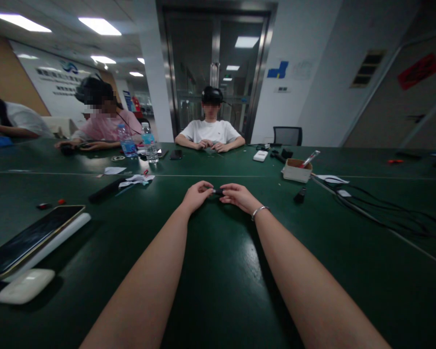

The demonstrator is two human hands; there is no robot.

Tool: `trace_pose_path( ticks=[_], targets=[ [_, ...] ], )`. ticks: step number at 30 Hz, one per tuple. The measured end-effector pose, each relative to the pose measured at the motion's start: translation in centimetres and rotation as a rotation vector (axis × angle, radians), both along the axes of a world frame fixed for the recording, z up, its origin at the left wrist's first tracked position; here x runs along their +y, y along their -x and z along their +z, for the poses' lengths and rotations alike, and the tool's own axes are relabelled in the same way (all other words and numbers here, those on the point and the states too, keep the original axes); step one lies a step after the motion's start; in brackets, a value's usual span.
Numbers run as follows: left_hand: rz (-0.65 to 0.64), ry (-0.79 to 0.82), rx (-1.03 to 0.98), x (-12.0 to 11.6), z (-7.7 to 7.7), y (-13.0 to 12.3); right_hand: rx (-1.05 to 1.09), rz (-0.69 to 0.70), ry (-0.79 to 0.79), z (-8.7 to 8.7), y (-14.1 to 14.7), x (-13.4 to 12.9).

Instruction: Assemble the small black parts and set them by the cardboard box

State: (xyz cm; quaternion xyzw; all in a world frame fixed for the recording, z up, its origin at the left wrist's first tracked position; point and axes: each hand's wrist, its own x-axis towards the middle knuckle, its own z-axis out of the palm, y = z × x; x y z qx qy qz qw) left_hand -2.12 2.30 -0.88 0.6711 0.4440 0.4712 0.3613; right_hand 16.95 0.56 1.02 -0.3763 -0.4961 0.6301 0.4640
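Note:
Both of my arms reach out over the green table (218, 271). Between my hands is a small dark stick-like object with a pale end (218, 192), too small to make out its kind. My left hand (197, 196) pinches the pale end on the left between thumb and fingers. On the other side, my right hand (240, 197), with a silver bracelet (258, 212) at the wrist, grips the dark end. The fingertips partly cover the object, which lies roughly level just above the tabletop.
At left lie a phone (32, 237), a white earbud case (26, 286), a black tube (107, 190) and crumpled paper (137, 181). To the right are a small box (297, 172), a black piece (300, 195) and cables (381, 208). Bottles (150, 145) and a seated person (211, 131) are across the table.

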Motion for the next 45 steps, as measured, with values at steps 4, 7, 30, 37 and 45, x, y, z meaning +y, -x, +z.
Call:
trace_pose_path(
  ticks=[4,7,30,37,45],
  targets=[
    [-0.012,0.030,-0.016,0.06,-0.06,-0.10,0.007,-0.001,0.001,0.06,-0.02,-0.11],
    [-0.012,0.034,-0.010,-0.10,0.00,-0.14,0.009,-0.005,0.007,0.12,-0.02,-0.16],
    [-0.031,0.046,-0.016,0.10,-0.15,-0.10,-0.016,-0.006,-0.005,0.10,0.02,-0.14],
    [-0.018,0.007,-0.017,0.10,-0.10,-0.06,-0.001,-0.002,0.000,0.08,0.00,-0.12],
    [-0.030,0.026,-0.040,0.19,-0.16,-0.13,-0.002,-0.010,0.008,0.22,0.06,-0.20]
  ],
)
